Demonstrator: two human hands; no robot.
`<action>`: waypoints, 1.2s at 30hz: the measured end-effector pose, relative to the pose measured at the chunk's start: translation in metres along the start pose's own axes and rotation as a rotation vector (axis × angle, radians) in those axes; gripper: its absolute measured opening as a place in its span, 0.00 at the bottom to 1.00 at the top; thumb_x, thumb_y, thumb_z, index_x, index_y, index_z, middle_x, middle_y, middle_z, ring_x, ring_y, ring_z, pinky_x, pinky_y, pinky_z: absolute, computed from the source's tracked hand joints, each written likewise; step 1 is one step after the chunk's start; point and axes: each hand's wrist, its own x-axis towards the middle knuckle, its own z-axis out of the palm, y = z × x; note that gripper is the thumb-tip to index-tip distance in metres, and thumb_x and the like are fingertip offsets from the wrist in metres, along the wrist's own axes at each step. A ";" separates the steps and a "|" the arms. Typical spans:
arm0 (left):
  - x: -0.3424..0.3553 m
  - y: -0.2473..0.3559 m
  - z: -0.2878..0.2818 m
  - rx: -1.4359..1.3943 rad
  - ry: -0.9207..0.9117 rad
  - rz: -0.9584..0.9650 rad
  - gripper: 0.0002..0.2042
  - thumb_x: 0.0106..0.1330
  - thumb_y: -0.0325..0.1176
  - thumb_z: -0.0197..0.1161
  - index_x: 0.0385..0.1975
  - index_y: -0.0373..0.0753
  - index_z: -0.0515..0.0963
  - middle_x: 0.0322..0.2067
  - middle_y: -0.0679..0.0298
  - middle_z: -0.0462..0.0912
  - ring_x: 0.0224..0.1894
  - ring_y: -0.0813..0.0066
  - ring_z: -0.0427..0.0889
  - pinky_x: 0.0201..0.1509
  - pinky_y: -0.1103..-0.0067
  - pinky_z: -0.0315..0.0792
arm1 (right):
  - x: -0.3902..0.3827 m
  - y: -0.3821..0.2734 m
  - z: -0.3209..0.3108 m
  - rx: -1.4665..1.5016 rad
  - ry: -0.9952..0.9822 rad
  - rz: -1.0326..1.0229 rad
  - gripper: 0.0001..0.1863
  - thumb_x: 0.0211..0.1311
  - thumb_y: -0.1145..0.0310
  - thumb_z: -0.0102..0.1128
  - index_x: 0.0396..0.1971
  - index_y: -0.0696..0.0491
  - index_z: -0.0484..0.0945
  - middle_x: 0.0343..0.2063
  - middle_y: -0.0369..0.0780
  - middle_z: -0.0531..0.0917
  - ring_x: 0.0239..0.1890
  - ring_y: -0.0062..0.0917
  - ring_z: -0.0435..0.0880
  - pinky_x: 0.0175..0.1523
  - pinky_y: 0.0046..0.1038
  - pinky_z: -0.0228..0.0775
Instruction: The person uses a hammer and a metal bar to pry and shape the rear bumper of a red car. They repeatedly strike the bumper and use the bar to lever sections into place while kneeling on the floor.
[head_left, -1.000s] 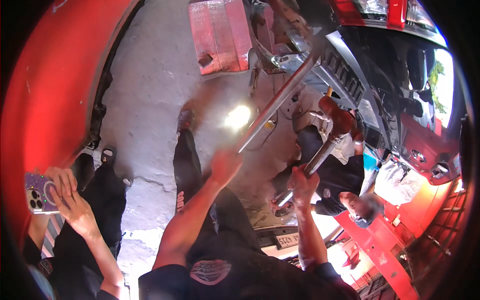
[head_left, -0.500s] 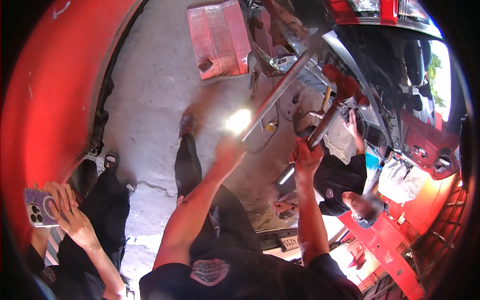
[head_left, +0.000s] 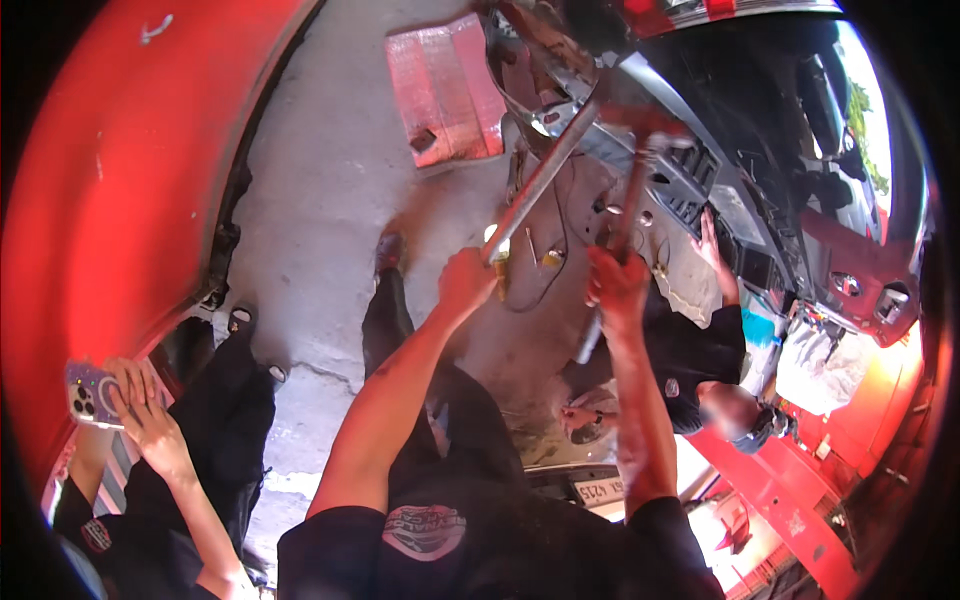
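Note:
My left hand grips a long metal bar, whose upper end is against the damaged metal bodywork of the dark vehicle. My right hand is closed on the shaft of a sledgehammer; its blurred head is up by the bar's upper end, and I cannot tell whether they touch. The shaft's lower end sticks out below my fist. Behind the bar, near my left hand, a small bright light is partly hidden.
A co-worker crouches at right, a hand on the bodywork. At left a person holds a phone beside a red body panel. A pink block, cables and tools lie on the concrete floor. A white bundle is at right.
The hammer's head has moved up and left toward the bar's upper end. My left hand has shifted right and up in view. The co-worker's hand has come up onto the bodywork.

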 end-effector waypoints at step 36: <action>-0.054 -0.007 -0.001 -0.067 -0.012 -0.110 0.17 0.60 0.44 0.64 0.29 0.33 0.77 0.24 0.47 0.82 0.31 0.48 0.83 0.35 0.62 0.73 | -0.065 0.046 -0.005 -0.001 0.248 0.162 0.06 0.58 0.78 0.58 0.26 0.55 0.69 0.11 0.34 0.68 0.09 0.18 0.64 0.14 0.23 0.57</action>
